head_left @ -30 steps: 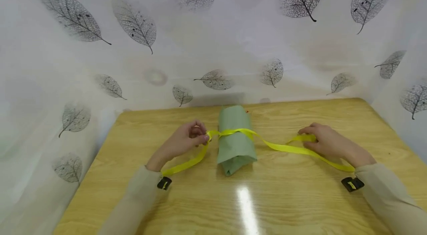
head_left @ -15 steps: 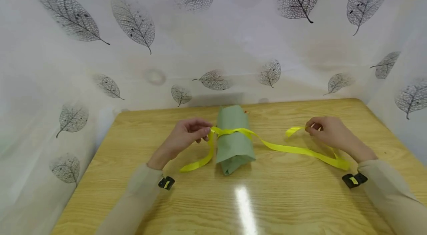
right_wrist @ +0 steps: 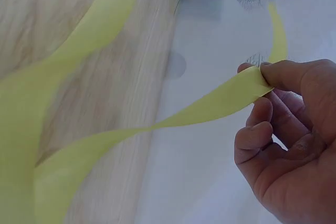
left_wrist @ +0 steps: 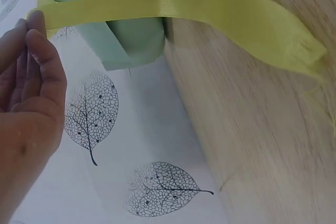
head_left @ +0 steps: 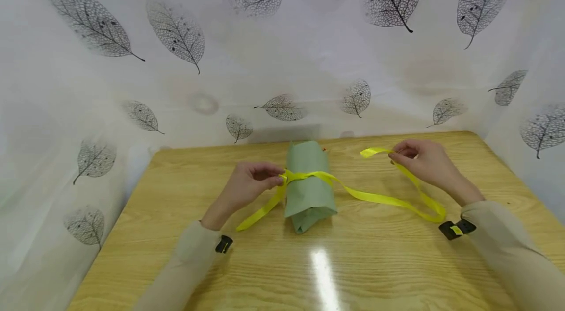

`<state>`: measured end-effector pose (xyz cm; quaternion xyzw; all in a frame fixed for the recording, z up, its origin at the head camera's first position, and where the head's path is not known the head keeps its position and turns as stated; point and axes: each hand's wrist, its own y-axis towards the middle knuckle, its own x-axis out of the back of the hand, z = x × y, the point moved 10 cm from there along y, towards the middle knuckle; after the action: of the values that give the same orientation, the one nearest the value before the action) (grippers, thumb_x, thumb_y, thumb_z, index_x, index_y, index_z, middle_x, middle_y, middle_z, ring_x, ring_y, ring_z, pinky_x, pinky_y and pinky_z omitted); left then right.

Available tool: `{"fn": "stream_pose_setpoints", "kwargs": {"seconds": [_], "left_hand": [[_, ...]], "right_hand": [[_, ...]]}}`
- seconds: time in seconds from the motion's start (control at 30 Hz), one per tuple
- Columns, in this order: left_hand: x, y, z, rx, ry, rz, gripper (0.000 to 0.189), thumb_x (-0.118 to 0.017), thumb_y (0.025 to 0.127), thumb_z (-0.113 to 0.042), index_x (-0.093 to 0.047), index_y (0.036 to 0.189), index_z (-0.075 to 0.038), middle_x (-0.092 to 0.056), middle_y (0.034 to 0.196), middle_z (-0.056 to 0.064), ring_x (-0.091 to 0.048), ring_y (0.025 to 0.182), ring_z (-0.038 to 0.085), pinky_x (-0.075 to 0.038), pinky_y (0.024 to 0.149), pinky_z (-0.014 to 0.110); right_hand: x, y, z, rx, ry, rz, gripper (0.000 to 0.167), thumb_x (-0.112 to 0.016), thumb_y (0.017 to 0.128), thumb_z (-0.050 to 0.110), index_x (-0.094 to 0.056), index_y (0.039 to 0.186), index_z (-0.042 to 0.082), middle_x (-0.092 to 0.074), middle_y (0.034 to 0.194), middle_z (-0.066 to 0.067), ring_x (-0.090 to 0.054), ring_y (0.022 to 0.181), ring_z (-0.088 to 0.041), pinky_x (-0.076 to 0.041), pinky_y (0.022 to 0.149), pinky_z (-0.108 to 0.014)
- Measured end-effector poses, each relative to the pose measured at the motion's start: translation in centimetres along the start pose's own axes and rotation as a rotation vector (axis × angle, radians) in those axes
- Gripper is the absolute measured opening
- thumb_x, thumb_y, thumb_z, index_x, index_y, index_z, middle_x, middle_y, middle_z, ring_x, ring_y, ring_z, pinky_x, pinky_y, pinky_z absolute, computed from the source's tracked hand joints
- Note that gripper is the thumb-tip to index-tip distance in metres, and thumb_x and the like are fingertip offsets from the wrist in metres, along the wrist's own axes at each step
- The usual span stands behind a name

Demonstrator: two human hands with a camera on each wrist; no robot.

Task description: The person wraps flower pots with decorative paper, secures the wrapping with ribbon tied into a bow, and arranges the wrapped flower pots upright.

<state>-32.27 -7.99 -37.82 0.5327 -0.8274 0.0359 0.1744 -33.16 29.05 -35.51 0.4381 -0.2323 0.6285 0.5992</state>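
A pale green paper-wrapped bundle (head_left: 311, 195) lies lengthwise near the back of the table, with a yellow ribbon (head_left: 375, 197) running across its top. At the bundle's left side, my left hand (head_left: 248, 187) pinches the ribbon between thumb and fingertips; a short tail droops below it toward the table. My right hand (head_left: 423, 161) is raised to the right of the bundle, pinching the ribbon close to its other end. From there the ribbon loops down past the wrist and back to the bundle. In the right wrist view the ribbon (right_wrist: 220, 100) is held between thumb and forefinger.
The wooden table (head_left: 265, 272) ends at a back edge just behind the bundle. A white cloth printed with dark leaves (head_left: 282, 56) hangs behind and at both sides. A small red spot (head_left: 324, 149) shows at the bundle's far right corner. Black wrist devices (head_left: 456, 228) sit at the cuffs.
My right hand has risen and moved left, lifting the ribbon's end with it. My left hand has shifted slightly right to the bundle's side, and its ribbon tail has come away from the wrist.
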Motion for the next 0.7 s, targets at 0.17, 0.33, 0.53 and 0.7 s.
{"fn": "stream_pose_setpoints", "kwargs": {"seconds": [0.17,0.33,0.53,0.7], "left_hand": [[0.0,-0.1,-0.7,-0.059,0.037,-0.025,0.011,-0.073,0.094,-0.008,-0.077,0.103,-0.003,-0.079,0.098,0.014,-0.073,0.091,0.042,-0.062,0.076,0.043],[0.0,-0.4,-1.2,-0.092,0.043,-0.047,0.011,-0.074,0.093,-0.007,-0.077,0.104,-0.004,-0.078,0.099,0.014,-0.074,0.091,0.038,-0.062,0.078,0.042],[-0.3,-0.5,-1.6,-0.126,0.048,-0.029,0.024,-0.074,0.093,-0.005,-0.074,0.117,-0.003,-0.077,0.103,0.014,-0.075,0.092,0.040,-0.061,0.081,0.050],[-0.5,-0.5,-2.0,-0.176,0.096,-0.030,0.012,-0.073,0.093,-0.003,-0.077,0.102,0.003,-0.078,0.100,0.017,-0.075,0.089,0.039,-0.061,0.077,0.049]], "right_hand": [[-0.8,1.1,2.0,0.026,0.039,0.008,0.018,-0.068,0.099,0.031,-0.076,0.100,0.015,-0.075,0.087,-0.001,-0.059,0.073,-0.004,-0.045,0.061,-0.025],[-1.9,2.4,4.6,0.086,0.057,0.005,0.013,-0.070,0.098,0.025,-0.077,0.099,0.014,-0.074,0.085,-0.002,-0.059,0.073,-0.010,-0.044,0.060,-0.025],[-3.2,3.8,7.4,0.109,0.117,0.020,0.012,-0.071,0.097,0.024,-0.075,0.100,0.013,-0.075,0.086,-0.002,-0.060,0.074,-0.014,-0.045,0.061,-0.025],[-4.1,4.7,9.1,0.152,0.140,0.017,0.010,-0.073,0.096,0.025,-0.074,0.095,0.015,-0.074,0.084,0.000,-0.060,0.075,-0.015,-0.047,0.066,-0.025]]}}
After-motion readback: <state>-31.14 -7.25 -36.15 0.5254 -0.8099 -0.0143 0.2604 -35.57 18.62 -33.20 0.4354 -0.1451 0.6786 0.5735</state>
